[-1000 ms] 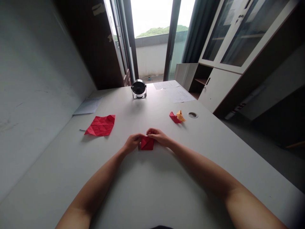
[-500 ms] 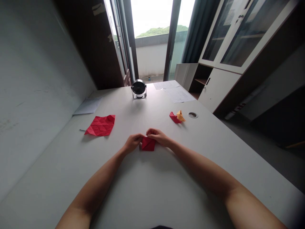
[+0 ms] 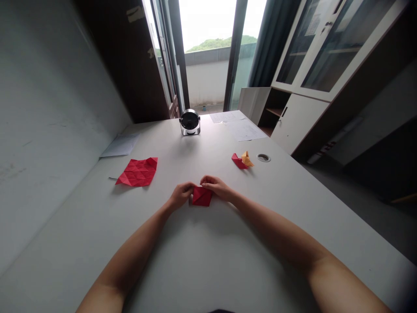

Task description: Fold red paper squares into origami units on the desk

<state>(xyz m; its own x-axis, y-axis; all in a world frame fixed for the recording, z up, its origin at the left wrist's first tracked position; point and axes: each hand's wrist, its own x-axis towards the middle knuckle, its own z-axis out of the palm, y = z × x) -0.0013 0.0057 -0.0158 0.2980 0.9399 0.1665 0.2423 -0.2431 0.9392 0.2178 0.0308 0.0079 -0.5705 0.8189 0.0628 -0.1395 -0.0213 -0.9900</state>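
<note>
A small folded piece of red paper point(image 3: 201, 197), roughly square with a diagonal crease or flap edge, is held at the middle of the white table. My left hand point(image 3: 182, 194) pinches its upper left corner between thumb and fingers. At the upper right edge, my right hand point(image 3: 215, 187) grips the paper with bent fingers. Both hands rest close together, and the fingertips partly hide the paper's top edge.
Left of my hands lies a creased red paper sheet point(image 3: 138, 171) with a thin dark object under its edge. Red and yellow folded paper boats point(image 3: 246, 159) sit at right, near a cable hole point(image 3: 263, 158). A round metal-framed device point(image 3: 190, 122) and white papers point(image 3: 244, 129) are farther back.
The folded red paper has shifted and tilted very slightly to the left between my fingers. Both hands keep nearly the same place and grip.
</note>
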